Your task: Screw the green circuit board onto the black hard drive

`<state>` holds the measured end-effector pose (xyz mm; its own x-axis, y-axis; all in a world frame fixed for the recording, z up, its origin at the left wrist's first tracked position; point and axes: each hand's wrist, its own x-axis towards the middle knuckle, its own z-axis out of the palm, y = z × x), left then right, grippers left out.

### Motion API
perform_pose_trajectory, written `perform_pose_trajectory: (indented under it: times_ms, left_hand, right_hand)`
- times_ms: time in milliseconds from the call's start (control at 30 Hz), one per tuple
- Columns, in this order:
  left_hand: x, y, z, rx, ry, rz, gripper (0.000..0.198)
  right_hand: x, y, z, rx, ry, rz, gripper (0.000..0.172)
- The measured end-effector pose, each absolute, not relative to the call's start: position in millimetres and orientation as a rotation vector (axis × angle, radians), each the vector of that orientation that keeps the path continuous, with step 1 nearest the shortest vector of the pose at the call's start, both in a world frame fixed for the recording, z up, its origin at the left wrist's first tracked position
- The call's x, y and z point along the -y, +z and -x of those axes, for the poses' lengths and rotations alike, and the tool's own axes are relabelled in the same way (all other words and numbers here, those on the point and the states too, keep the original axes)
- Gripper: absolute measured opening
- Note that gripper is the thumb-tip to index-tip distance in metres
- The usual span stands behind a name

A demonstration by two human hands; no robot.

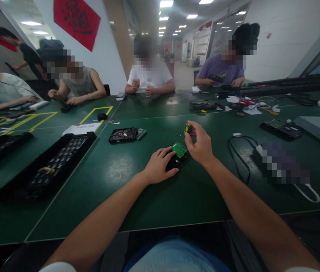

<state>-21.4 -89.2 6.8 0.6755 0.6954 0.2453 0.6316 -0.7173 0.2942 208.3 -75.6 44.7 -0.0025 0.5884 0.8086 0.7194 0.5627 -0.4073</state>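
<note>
A black hard drive (174, 162) with a green circuit board (179, 150) on top lies on the green table in front of me. My left hand (160, 164) rests on its left side, fingers spread over the drive's edge and touching the board. Just above the drive's right side, my right hand (199, 142) pinches a small screwdriver with a yellow and black handle (188, 129). The screwdriver's lower part is hidden by my fingers.
Another drive (123, 135) and a small circuit board (141, 133) lie ahead left. A long black tray (55, 166) stands left. At right are a cable (243, 162), a blurred object (286, 162) and a drive (281, 129). Several people sit across the table (92, 204).
</note>
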Motion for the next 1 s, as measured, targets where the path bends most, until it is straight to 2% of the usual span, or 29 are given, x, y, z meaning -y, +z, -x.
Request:
perform_pose_trajectory:
  times_ms: [200,400,667,1000]
  left_hand:
    - [89.4,8.2,21.6,-1.071,0.514,-2.707,0.074]
    - [89.3,6.7,21.3,-1.073,0.523,-2.704,0.074]
    - [88.2,4.8,21.3,-1.066,0.528,-2.706,0.076]
    - [88.4,6.2,21.2,-1.079,0.504,-2.713,0.077]
  right_hand:
    - [75.9,46.8,-209.7,1.653,-0.187,1.151,0.041]
    - [72.8,43.4,-210.9,1.695,-0.174,1.116,0.047]
    - [77.6,49.0,-209.5,1.655,-0.188,1.131,0.038]
    - [75.4,45.9,-208.7,1.751,-0.131,1.085,0.05]
